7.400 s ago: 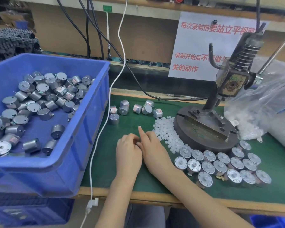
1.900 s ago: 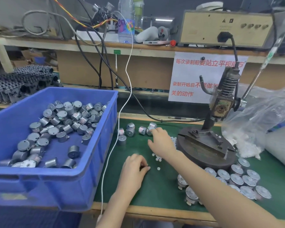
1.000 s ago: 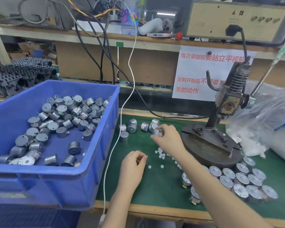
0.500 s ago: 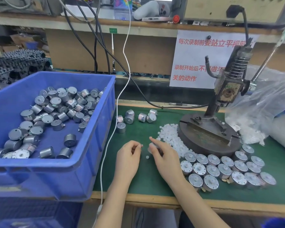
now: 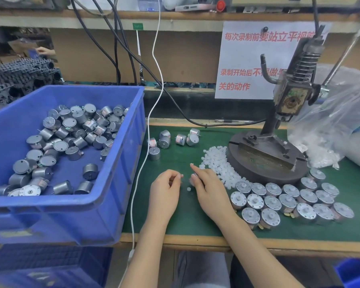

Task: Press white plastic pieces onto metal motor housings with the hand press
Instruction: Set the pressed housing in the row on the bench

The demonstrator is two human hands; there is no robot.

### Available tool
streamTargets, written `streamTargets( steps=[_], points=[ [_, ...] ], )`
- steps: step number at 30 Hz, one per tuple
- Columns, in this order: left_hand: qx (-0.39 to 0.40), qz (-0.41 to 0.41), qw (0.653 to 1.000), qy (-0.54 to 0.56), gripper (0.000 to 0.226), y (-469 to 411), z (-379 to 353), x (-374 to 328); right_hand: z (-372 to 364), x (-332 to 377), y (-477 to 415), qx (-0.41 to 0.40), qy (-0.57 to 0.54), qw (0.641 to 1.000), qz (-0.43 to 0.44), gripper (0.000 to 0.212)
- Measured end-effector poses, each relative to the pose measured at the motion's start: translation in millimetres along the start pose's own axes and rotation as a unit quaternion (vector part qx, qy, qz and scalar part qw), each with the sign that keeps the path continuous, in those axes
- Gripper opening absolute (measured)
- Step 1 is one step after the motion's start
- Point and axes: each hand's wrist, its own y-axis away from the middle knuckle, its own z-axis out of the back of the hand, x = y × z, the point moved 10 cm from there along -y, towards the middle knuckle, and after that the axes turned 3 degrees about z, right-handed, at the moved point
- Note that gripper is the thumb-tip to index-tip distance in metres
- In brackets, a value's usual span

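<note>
Fumble risk: left hand (image 5: 164,190) pinches white piece (image 5: 181,176), right hand (image 5: 209,190) grips motor (image 5: 192,180); tiny piece could slip and drop onto mat (image 5: 175,221).

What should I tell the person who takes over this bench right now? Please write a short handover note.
Left hand: pinches one white piece.
Right hand: grips a motor, mostly hidden under its fingers.
Press: no motor under it, no hand on it.
Done: capped motors stand in rows right of the hands.
Left: loose motors lie behind the hands, many more in the bin. The pile of pieces lies against the press base.
Next, probably: put the piece on the held motor, then press it.
</note>
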Motion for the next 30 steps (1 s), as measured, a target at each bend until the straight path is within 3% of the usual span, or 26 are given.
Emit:
streamTargets(
  steps=[5,10,20,30],
  points=[
    [0.004,-0.006,1.000,-0.012,0.023,1,0,-2,-7,-2,0,0.034,0.009,0.999,-0.003,0.041],
    [0.007,-0.015,1.000,-0.024,0.016,1,-1,-3,-12,2,-1,0.057,0.029,0.998,0.010,0.042],
    [0.008,-0.011,1.000,-0.026,0.016,1,-1,-3,-11,0,-1,0.045,0.011,0.999,0.006,0.042],
    [0.007,-0.013,0.999,-0.033,0.016,0,-2,-2,-18,14,1,0.053,0.148,0.985,0.066,0.047]
  ],
)
